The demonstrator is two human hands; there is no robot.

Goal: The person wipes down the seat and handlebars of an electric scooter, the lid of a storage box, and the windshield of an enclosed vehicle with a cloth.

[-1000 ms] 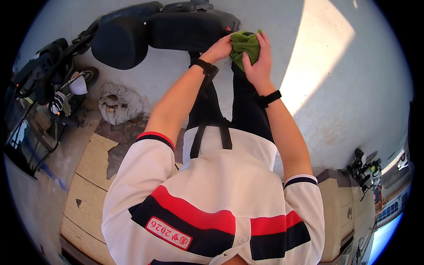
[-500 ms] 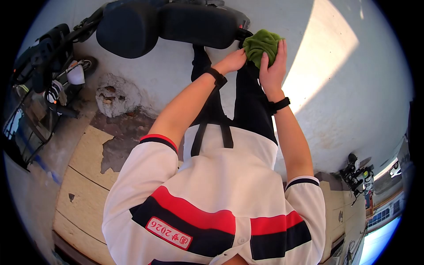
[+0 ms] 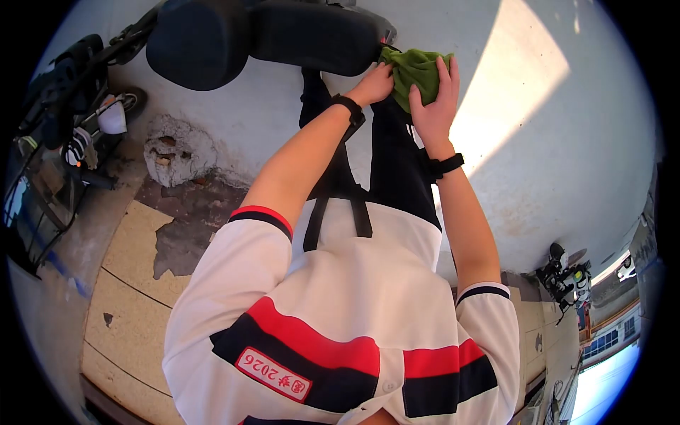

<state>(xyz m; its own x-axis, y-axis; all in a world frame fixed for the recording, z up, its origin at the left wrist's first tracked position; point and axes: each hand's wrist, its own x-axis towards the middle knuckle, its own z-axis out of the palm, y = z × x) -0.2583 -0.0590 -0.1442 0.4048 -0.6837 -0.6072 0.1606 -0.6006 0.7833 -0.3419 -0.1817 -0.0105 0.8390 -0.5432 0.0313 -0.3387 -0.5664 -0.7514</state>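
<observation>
A green cloth [image 3: 416,73] is held between my two hands at the top of the head view, beside the end of a long black padded seat [image 3: 315,37]. My left hand [image 3: 372,85] is closed, its fingers pinching the cloth's left edge. On the other side my right hand [image 3: 435,106] grips the cloth, thumb in front and fingers along its right edge. Part of each hand's grip is hidden by folds. The cloth hangs loosely folded above my dark trousers [image 3: 397,156].
A rounded black pad [image 3: 198,44] adjoins the seat. Parked two-wheelers [image 3: 78,134] crowd the left, and another motorbike [image 3: 567,276] stands far right. Broken masonry [image 3: 177,152] shows at the pale wall's [image 3: 567,170] base. A sunlit patch [image 3: 513,85] crosses that wall.
The cloth has gone from a rounded bunch to a more opened, draped shape, reaching further left. My left hand has shifted slightly left along its edge; my right hand still holds it.
</observation>
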